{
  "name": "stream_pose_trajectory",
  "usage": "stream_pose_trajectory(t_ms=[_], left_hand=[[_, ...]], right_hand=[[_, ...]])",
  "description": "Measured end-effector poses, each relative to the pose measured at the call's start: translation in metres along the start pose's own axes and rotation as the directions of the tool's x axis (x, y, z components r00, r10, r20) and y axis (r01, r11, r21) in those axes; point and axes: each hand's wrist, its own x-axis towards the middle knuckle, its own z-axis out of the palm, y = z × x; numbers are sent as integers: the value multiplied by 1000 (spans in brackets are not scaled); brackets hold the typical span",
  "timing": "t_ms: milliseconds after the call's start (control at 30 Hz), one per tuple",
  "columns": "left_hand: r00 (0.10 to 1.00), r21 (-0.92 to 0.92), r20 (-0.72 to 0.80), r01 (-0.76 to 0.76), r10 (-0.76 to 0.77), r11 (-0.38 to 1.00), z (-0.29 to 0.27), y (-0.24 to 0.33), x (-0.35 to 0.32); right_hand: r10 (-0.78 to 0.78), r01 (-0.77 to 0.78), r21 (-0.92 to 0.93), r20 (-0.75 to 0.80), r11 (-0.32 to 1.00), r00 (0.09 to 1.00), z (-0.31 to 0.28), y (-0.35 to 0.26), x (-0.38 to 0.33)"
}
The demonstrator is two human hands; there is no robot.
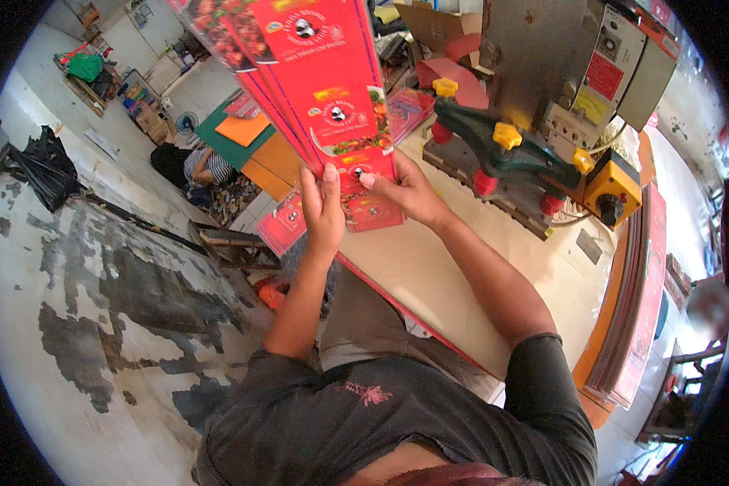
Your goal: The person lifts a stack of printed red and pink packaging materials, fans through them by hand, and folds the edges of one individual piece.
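A long, red printed sheet [324,89] with food pictures rises in front of me, apparently one of several overlapping layers with glossy, clear plastic edges. My left hand [324,212] grips its lower left side, thumb on the front. On the lower right side, my right hand [413,193] pinches it, the thumb lying across the print. Fingers behind the sheet are hidden. Below my hands, more red printed pieces [283,223] lie at the edge of the beige worktable [429,275].
A press machine [502,138] with yellow knobs and red feet stands on the table's far right, beside a yellow control box [611,190]. Long red sheets [636,300] are stacked along the right edge. A person in stripes [209,168] is at the back left; another person [711,309] is far right.
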Motion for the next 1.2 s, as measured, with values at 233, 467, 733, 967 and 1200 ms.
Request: stream_pose_trajectory(t_ms=[233,467,733,967,1200], left_hand=[[999,-31,-35,-19,18,999,14,10,14],[999,-19,10,-43,44,999,11,15,33],[992,-15,-57,-115,114,993,23,11,35],[997,-178,-77,-38,25,983,22,6,27],[986,-70,-168,-14,2,997,14,-7,27]], right_hand=[[-87,77,-94,-111,993,990,-9,21,-1],[-109,83,-151,-175,985,979,-9,27,-6],[-146,125,-141,-151,982,978,-2,34,-10],[-186,146,-228,-163,963,969,-3,37,-13],[-240,188,-366,-103,912,965,-8,38,-14]])
